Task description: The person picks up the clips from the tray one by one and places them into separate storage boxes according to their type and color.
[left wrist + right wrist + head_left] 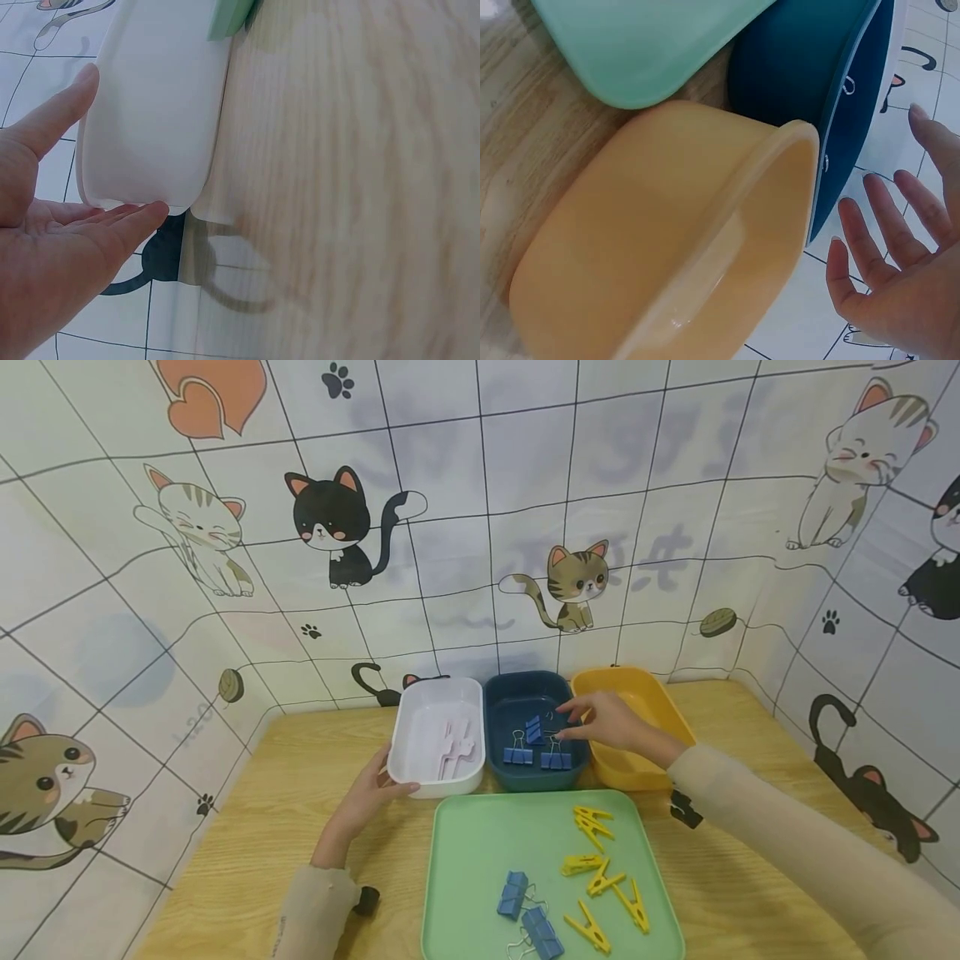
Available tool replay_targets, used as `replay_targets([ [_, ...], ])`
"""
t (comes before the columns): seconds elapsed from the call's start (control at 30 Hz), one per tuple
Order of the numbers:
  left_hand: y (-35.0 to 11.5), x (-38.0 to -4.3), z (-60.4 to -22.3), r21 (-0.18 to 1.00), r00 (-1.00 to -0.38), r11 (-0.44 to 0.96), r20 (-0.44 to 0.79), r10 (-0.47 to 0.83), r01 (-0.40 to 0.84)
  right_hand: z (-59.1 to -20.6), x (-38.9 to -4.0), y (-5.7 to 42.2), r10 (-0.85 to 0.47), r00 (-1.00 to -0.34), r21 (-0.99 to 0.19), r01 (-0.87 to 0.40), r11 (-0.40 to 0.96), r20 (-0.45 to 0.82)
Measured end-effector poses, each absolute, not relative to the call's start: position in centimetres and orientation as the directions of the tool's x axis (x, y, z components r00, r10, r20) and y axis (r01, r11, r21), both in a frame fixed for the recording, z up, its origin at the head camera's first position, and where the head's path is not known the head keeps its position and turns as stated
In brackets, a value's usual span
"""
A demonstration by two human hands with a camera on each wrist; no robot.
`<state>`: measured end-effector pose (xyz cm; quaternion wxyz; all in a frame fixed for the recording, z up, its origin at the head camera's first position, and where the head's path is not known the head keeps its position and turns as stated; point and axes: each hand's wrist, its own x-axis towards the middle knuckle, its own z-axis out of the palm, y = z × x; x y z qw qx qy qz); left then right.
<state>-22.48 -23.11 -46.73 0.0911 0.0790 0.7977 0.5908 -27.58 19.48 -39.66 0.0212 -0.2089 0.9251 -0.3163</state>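
Observation:
My right hand (603, 720) hovers over the dark blue bin (536, 777), its fingers spread and nothing held between them. Inside that bin lie several blue binder clips (556, 760). My left hand (367, 793) rests against the near left corner of the white bin (423, 789), thumb at the front and fingers along the side. Pale pink clips (447, 750) lie in the white bin. On the green tray (468, 835) are two blue binder clips (542, 933) and several yellow clothespins (632, 906).
A yellow bin (678, 722) stands right of the blue one, under my right wrist. All three bins sit side by side on the wooden table (300, 760), close to the cat-printed wall covering (450, 560). The tray lies in front of them.

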Motion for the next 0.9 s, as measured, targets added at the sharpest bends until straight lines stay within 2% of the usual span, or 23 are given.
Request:
replay_targets([
  [0.4,-23.2,-22.5,-46.8,0.955,-0.973,0.297,-0.05,0.227,0.02,-39.5,-25.6,19.3,-0.397,-0.909,-0.628,-0.381,0.678,0.124],
  [0.9,-23.1,-22.3,-46.9,0.955,-0.969,0.293,-0.028,0.247,0.047,-40.5,-23.7,18.7,-0.477,-0.861,-0.628,-0.471,0.619,0.177],
])
